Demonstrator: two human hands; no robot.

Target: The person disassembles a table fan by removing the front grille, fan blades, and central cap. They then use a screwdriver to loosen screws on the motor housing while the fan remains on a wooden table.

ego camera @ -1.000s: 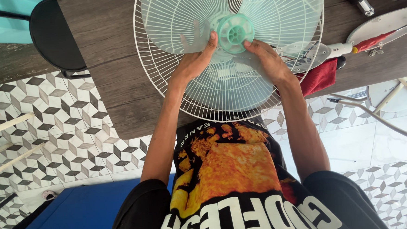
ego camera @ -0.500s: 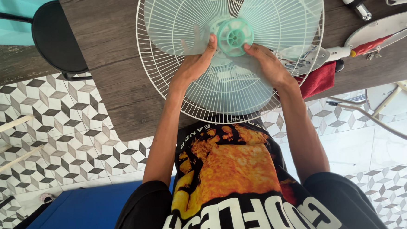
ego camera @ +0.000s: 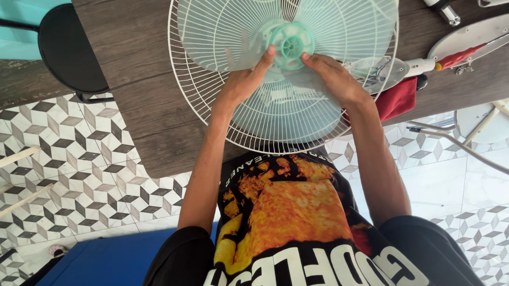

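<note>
A: Fan (ego camera: 235,112)?
B: Flat on desk (ego camera: 128,68), near its front edge.
A: Hands?
B: Left hand (ego camera: 245,82) and right hand (ego camera: 332,78), fingers spread, touch the blades beside the green hub (ego camera: 291,44); neither grips.

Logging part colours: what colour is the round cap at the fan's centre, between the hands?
Pale mint green cap, clearest in the head view.

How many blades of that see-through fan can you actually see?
3, possibly more hidden. One blade spreads upper left of the green hub, one upper right, and one lies toward the person, under the left hand and right hand.
</note>
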